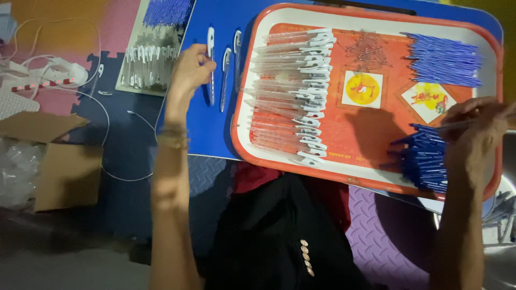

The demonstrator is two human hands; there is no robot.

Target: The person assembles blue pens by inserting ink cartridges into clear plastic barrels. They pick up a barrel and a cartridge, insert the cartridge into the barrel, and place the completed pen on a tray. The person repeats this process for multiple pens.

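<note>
Left hand (191, 70) pinches a finished pen (210, 64), laying it in the row left of the tray (242, 139). Right hand (473, 131) grips a thin refill (457, 124) over the tray's blue stack (424, 158), within easy reach.

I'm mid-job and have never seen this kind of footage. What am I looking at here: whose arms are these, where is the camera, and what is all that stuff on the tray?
There is no machine: these are a person's two bare hands, filmed by one camera worn on their head, looking down. The left hand rests on a finished pen lying on the blue table, beside two more pens. The right hand holds a thin clear tube-like piece over a pile of blue refills. On the orange tray lie a row of clear pen barrels with white clips, a small heap of springs and a second blue refill pile. A cardboard box sits on the floor at the left.
</note>
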